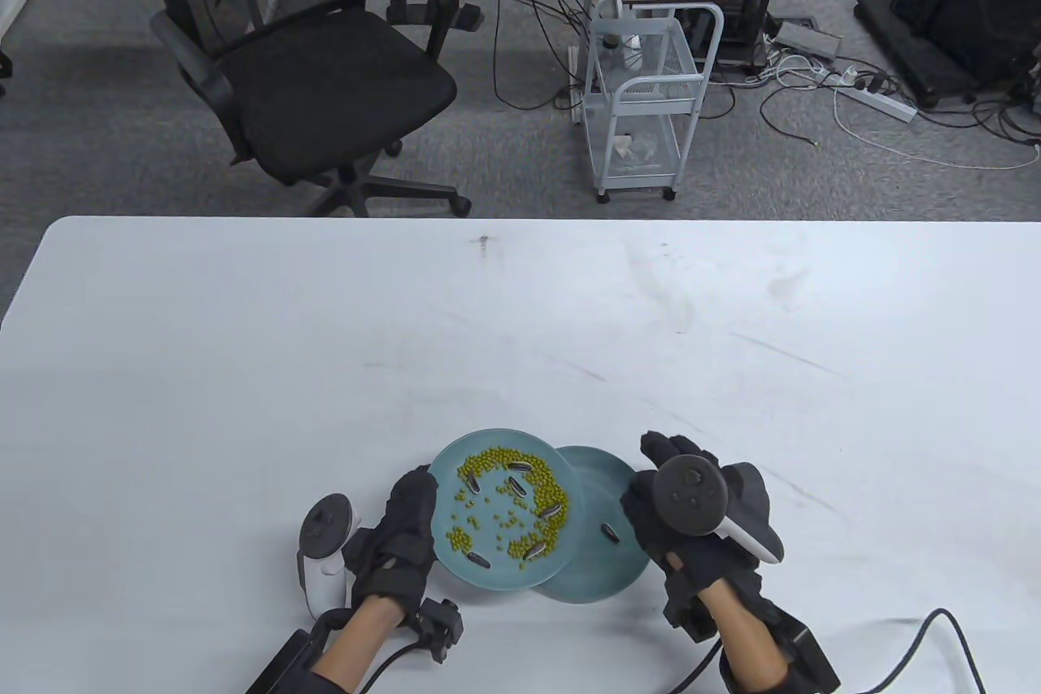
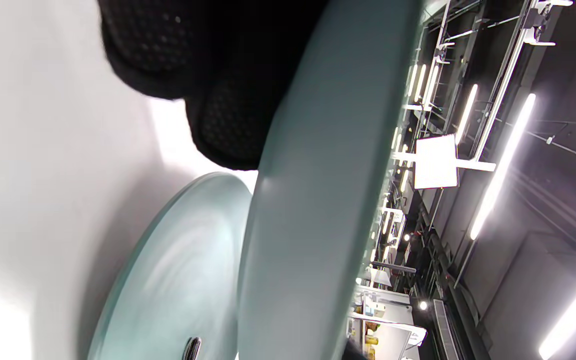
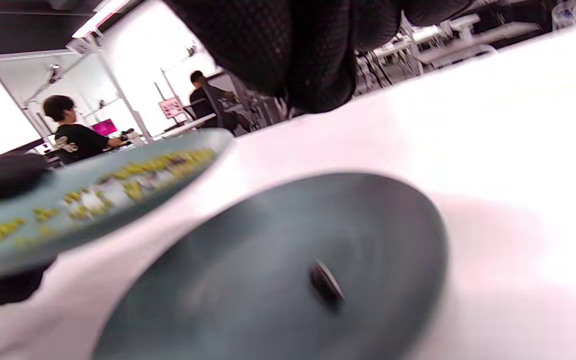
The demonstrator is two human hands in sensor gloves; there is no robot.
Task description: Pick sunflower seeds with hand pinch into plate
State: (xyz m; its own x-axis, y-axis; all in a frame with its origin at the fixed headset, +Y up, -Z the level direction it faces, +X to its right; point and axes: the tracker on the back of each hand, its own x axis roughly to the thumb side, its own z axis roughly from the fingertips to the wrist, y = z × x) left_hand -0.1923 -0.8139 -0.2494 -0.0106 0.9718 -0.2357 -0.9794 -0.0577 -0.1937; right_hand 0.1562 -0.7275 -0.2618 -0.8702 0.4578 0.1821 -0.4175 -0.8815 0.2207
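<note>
My left hand [image 1: 411, 507] grips the left rim of a teal plate [image 1: 496, 576] and holds it raised and tilted; it carries green beans [image 1: 488, 462] and several striped sunflower seeds [image 1: 518, 469]. Its underside [image 2: 318, 200] fills the left wrist view, with my fingers [image 2: 228, 125] beneath it. A second teal plate [image 1: 598, 482] lies on the table, partly under the first, with one sunflower seed [image 1: 611, 534] on it. My right hand [image 1: 651, 474] hovers over that plate's right rim, holding nothing. In the right wrist view the fingers [image 3: 318, 65] hang above the seed [image 3: 325, 287].
The white table [image 1: 520, 336] stretches far beyond the plates. Glove cables [image 1: 935, 629] trail at the near right edge. An office chair [image 1: 309, 76] and a white cart [image 1: 642, 100] stand on the floor past the far edge.
</note>
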